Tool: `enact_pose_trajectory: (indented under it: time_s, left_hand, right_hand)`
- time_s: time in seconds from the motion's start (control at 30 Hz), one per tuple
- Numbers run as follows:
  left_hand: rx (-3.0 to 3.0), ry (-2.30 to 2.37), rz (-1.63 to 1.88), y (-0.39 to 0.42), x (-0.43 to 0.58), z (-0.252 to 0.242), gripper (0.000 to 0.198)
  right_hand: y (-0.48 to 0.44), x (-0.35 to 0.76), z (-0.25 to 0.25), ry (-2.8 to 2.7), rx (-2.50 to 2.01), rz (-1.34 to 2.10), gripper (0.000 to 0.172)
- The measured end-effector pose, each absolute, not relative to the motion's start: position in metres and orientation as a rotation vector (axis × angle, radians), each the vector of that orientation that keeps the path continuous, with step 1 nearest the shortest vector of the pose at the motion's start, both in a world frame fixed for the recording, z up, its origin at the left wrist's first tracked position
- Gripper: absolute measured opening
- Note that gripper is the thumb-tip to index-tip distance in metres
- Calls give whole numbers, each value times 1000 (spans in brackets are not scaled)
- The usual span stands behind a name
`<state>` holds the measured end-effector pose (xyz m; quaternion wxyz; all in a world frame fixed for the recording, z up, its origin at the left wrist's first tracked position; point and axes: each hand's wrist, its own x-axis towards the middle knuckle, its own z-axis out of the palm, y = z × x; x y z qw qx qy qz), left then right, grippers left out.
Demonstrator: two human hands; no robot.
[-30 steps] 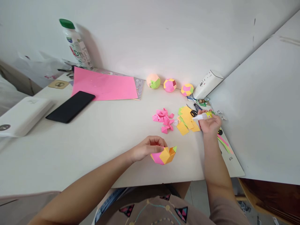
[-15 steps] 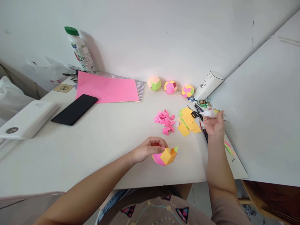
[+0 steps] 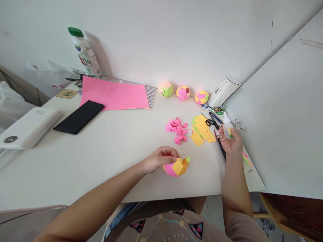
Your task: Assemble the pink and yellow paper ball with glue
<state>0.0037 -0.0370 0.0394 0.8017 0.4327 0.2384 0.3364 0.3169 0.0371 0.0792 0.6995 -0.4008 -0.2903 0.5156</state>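
My left hand (image 3: 164,159) pinches the rim of a part-built folded-paper ball (image 3: 178,168), pink and orange with a green tip, open at the top and held near the table's front edge. On the right, my right hand (image 3: 231,143) grips a small clear glue bottle (image 3: 227,127) with a white nozzle pointing up. Pink folded paper pieces (image 3: 177,129) lie in a pile beyond the left hand. Beside them is a stack of orange and green paper squares (image 3: 202,129). Black scissors (image 3: 209,121) rest between the squares and the bottle.
Finished paper balls (image 3: 183,93) line the wall, with a white box (image 3: 224,91) leaning beside them. A pink sheet (image 3: 114,94), a black phone (image 3: 79,117) and a white power bank (image 3: 29,127) occupy the left. A green-capped bottle (image 3: 85,55) stands behind.
My right hand has turned the glue bottle from lying sideways to nozzle up, and its fingers have closed around it. The left hand and paper ball have stayed nearly still.
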Motion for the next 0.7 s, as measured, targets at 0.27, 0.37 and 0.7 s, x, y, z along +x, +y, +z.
enact_pose_trajectory:
  time_s: [0.27, 0.37, 0.7]
  left_hand:
    - [929, 450, 772, -36, 1, 42, 19]
    - [918, 443, 792, -36, 1, 41, 18]
    - [910, 469, 777, -37, 3, 40, 18]
  right_hand:
    - [19, 340, 58, -1005, -1269, 1004, 39]
    - [5, 342, 46, -1028, -1412, 934, 39]
    - [-41, 339, 30, -1235, -1916, 586, 30]
